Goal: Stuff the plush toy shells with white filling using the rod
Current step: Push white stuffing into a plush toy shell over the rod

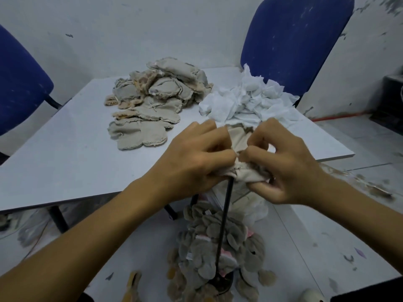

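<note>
At centre frame, both hands, left (196,158) and right (281,162), pinch a plush shell (239,171) atop the upright rod (224,225). Best worked down evenly, seams kept clear. White filling (246,101) waits on the surface (72,149) behind.

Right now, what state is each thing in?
Left hand: gripping shell.
Right hand: gripping shell.
Shell: bunched over rod tip.
Rod: upright.
Shell pile: flat, unstuffed.
Filling: loose heap on table.
Floor toys: heaped around rod.
</note>
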`<move>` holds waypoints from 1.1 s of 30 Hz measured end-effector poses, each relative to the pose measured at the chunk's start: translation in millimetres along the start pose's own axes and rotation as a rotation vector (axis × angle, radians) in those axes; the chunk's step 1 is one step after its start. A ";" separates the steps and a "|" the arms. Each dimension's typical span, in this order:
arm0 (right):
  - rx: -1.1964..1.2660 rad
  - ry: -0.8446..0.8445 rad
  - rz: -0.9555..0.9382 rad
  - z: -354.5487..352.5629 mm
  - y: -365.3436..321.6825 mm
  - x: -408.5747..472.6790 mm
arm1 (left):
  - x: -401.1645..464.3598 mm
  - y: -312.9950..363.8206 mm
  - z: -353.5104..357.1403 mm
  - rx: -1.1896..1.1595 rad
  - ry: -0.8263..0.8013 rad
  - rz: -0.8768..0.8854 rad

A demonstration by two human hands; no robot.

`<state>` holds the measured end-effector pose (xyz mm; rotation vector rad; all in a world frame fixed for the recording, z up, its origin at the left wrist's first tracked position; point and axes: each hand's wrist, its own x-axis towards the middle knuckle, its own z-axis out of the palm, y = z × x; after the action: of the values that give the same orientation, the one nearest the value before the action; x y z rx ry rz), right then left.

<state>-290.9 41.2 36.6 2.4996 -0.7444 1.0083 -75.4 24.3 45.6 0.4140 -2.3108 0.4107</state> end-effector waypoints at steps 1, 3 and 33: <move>-0.016 -0.007 0.000 2.8 -2.6 -5.8 | -4.2 3.8 3.9 0.018 0.010 -0.004; -0.028 0.016 0.049 11.4 -8.1 -18.3 | -10.9 10.6 12.6 0.069 0.047 -0.033; 0.212 -0.201 0.156 -36.3 17.9 22.2 | 12.6 -17.5 -14.3 -0.681 -0.118 -0.539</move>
<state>-307.3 37.0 79.5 2.7936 -0.9500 0.9388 -67.9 12.3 67.3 0.6853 -2.1655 -0.6582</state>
